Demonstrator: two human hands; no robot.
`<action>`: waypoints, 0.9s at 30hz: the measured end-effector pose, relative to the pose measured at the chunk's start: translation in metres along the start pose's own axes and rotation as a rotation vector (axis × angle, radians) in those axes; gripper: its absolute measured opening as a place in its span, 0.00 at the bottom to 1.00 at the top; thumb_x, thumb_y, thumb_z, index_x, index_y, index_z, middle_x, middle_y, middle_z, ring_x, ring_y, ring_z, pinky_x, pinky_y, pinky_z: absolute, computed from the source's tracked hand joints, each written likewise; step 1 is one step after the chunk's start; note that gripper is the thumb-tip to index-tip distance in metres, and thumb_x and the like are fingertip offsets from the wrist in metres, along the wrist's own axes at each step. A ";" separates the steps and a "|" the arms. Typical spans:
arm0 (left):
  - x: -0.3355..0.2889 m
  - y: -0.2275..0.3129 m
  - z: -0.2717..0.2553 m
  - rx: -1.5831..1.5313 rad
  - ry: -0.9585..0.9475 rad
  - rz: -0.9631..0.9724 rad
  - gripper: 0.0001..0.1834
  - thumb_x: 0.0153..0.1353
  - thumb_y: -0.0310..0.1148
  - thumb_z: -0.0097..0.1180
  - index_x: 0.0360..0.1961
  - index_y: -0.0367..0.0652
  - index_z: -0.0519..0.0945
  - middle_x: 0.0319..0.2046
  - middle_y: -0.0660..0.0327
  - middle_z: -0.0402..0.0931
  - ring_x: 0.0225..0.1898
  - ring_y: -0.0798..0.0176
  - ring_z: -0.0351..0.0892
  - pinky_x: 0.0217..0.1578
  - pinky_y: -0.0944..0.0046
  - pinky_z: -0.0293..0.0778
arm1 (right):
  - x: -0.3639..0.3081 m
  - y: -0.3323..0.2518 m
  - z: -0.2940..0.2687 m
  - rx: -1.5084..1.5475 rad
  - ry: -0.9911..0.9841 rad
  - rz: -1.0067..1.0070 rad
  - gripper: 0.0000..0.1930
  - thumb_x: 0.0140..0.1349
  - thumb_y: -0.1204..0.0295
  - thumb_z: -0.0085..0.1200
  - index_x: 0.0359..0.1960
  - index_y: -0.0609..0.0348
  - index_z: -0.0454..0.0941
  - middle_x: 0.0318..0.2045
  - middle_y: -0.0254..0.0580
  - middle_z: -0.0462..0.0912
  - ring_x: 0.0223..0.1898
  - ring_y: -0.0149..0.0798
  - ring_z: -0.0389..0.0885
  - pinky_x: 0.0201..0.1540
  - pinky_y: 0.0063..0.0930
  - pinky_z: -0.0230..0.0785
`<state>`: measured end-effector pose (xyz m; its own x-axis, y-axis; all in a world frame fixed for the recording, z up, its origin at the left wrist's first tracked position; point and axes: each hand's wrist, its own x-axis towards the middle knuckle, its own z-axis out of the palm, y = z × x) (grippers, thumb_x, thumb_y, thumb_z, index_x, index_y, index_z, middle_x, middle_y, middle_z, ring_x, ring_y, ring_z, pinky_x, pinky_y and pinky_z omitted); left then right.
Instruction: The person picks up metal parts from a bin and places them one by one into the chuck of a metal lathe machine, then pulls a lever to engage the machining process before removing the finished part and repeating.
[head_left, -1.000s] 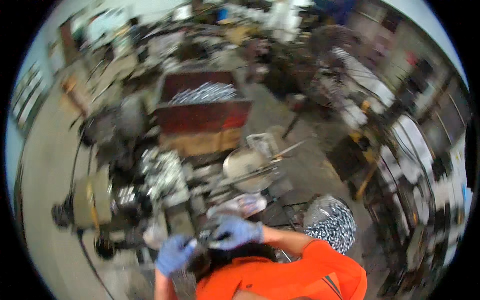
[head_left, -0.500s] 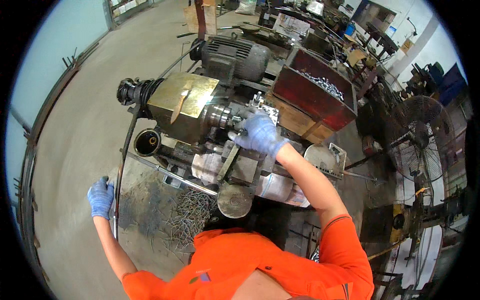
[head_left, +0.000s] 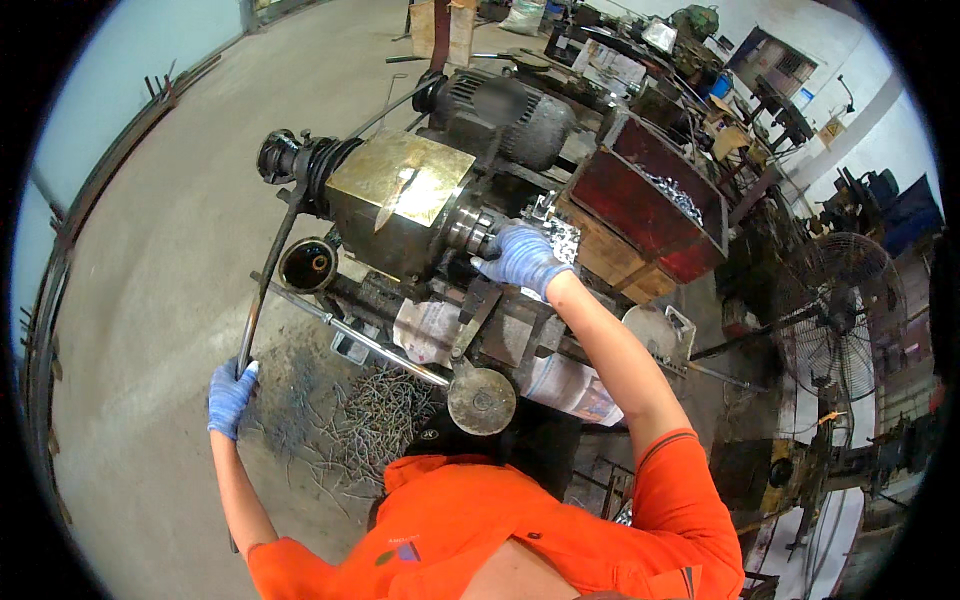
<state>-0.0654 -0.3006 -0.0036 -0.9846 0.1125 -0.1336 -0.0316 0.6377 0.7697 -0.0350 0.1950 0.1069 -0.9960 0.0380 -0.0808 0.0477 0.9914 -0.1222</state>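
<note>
A small lathe-like machine with a brass-coloured headstock cover (head_left: 360, 175) stands in front of me. My left hand (head_left: 232, 402), in a blue glove, is wrapped around a long metal lever (head_left: 262, 290) rising to the machine's left end. At the steel chuck (head_left: 468, 228), my gloved right hand (head_left: 525, 260) has its fingers curled against the spindle's right side. Whatever lies under those fingers is hidden. Below that hand are a flat metal bar (head_left: 475, 318) and a round metal disc (head_left: 481, 402). A wooden-handled tool (head_left: 392, 208) lies on the cover.
A dark red bin (head_left: 650, 200) holding small shiny metal parts sits on a wooden block right of the machine. An electric motor (head_left: 505, 115) is behind. A bright bar (head_left: 360, 345) juts toward me over a pile of metal shavings (head_left: 385, 415). A floor fan (head_left: 835, 310) stands at right.
My left hand, beside the lever before, now has hold of it. My right hand stays at the chuck, its fingers drawn closer together. The whole view has shifted slightly.
</note>
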 end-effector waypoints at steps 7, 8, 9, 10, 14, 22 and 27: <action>-0.009 0.021 -0.012 0.388 0.022 -0.016 0.24 0.53 0.52 0.52 0.33 0.37 0.77 0.25 0.49 0.76 0.29 0.50 0.77 0.32 0.54 0.69 | 0.004 -0.002 0.000 -0.025 0.001 -0.100 0.24 0.48 0.46 0.51 0.29 0.56 0.81 0.27 0.51 0.80 0.32 0.49 0.78 0.38 0.41 0.69; -0.010 0.021 -0.013 0.479 0.031 -0.049 0.25 0.53 0.53 0.50 0.34 0.38 0.76 0.28 0.48 0.77 0.33 0.48 0.77 0.35 0.52 0.70 | 0.003 -0.004 -0.003 -0.061 -0.028 -0.084 0.24 0.48 0.46 0.50 0.29 0.55 0.81 0.28 0.51 0.80 0.33 0.49 0.78 0.38 0.41 0.70; -0.013 0.024 -0.014 0.550 0.036 -0.047 0.26 0.53 0.55 0.49 0.33 0.38 0.76 0.30 0.47 0.77 0.36 0.46 0.76 0.37 0.51 0.69 | 0.007 -0.008 -0.005 -0.064 -0.065 -0.061 0.20 0.48 0.51 0.54 0.33 0.54 0.82 0.29 0.49 0.81 0.33 0.49 0.79 0.40 0.36 0.69; -0.015 0.028 -0.015 0.619 0.035 -0.042 0.27 0.53 0.56 0.48 0.33 0.39 0.76 0.32 0.46 0.77 0.38 0.45 0.76 0.39 0.50 0.69 | 0.014 0.000 0.004 -0.055 -0.048 -0.054 0.19 0.48 0.52 0.55 0.32 0.55 0.81 0.27 0.50 0.80 0.29 0.50 0.79 0.37 0.36 0.70; -0.033 0.022 -0.022 0.713 -0.001 -0.160 0.25 0.53 0.55 0.48 0.32 0.41 0.76 0.31 0.47 0.77 0.37 0.46 0.77 0.38 0.50 0.70 | 0.018 -0.026 -0.007 0.071 -0.039 0.010 0.28 0.45 0.46 0.55 0.35 0.60 0.79 0.34 0.54 0.79 0.38 0.51 0.78 0.42 0.39 0.69; -0.006 0.009 -0.012 0.899 0.217 0.051 0.09 0.50 0.39 0.51 0.25 0.44 0.74 0.21 0.52 0.76 0.26 0.51 0.78 0.28 0.51 0.71 | 0.017 -0.015 0.013 0.046 0.137 0.065 0.23 0.43 0.49 0.60 0.19 0.60 0.80 0.24 0.55 0.79 0.30 0.52 0.78 0.37 0.37 0.70; 0.081 -0.054 -0.096 1.200 0.374 0.377 0.04 0.49 0.31 0.49 0.25 0.44 0.73 0.18 0.54 0.75 0.21 0.52 0.77 0.22 0.53 0.69 | 0.018 -0.013 0.023 0.092 0.285 0.029 0.21 0.42 0.53 0.64 0.19 0.63 0.79 0.18 0.53 0.78 0.23 0.50 0.78 0.32 0.37 0.70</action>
<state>-0.1599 -0.3993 0.0042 -0.8933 0.3383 0.2959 0.2343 0.9124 -0.3357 -0.0521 0.1795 0.0842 -0.9746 0.1130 0.1933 0.0705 0.9742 -0.2142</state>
